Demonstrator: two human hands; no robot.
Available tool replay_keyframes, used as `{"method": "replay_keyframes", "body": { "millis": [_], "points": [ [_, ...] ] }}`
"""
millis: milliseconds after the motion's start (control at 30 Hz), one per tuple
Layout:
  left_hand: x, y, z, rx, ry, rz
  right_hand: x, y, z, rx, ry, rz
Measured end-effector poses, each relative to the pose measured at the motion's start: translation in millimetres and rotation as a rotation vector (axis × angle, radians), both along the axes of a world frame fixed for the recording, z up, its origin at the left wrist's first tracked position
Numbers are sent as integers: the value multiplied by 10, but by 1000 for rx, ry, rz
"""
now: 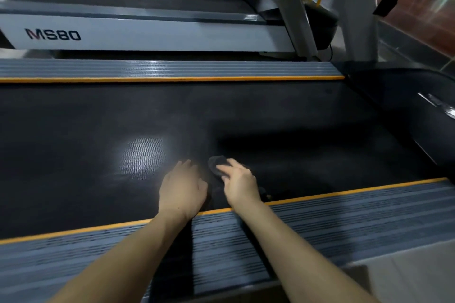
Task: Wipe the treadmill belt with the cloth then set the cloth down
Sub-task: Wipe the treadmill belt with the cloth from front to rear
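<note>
The black treadmill belt (246,115) runs across the view between two orange-edged grey side rails. A small dark cloth (216,163) lies bunched on the belt near the near rail and is hard to tell from the belt. My right hand (240,183) is on top of the cloth, its thumb and fingers curled over it, and the far end of the cloth sticks out past the fingertips. My left hand (182,187) lies flat on the belt just left of the cloth, fingers straight and pointing away from me.
The near ribbed side rail (344,216) passes under both forearms. The far rail (172,69) borders another treadmill marked MS80 (53,34). The grey uprights (290,7) and the black motor cover (406,96) stand at the right. A bright reflection (142,155) lies on the belt left of my hands.
</note>
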State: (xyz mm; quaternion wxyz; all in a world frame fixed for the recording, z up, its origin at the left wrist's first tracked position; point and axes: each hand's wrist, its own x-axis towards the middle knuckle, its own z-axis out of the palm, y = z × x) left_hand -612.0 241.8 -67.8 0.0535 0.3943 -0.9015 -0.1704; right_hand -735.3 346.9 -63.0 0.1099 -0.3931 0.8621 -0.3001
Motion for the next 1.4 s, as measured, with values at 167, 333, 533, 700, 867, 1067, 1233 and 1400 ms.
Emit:
{"method": "replay_keyframes", "body": {
  "millis": [167,333,533,700,867,1067,1233,1400],
  "points": [
    [25,-18,20,7,5,-27,-28,56,24,35,30,11],
    [28,-89,25,-10,-18,-72,-18,-1,-14,52,57,-27],
    [-100,-631,16,-111,-6,-128,-178,-360,-93,23,108,-119],
    [-406,-1222,-52,-103,10,-117,-527,-856,-190,-51,136,-177],
    [-720,-1847,-123,-168,42,-142,-1205,-1678,-237,-82,68,-226],
    [-1070,-2422,-151,-190,26,-141,-1954,-2340,-212,-135,131,-230],
    [-1336,-2758,-201,-196,6,-163,-2442,-2717,-226,-103,117,-311],
    [-1324,-2843,-277,-200,39,-189,-2457,-2779,-198,-42,212,-305]
  ]
}}
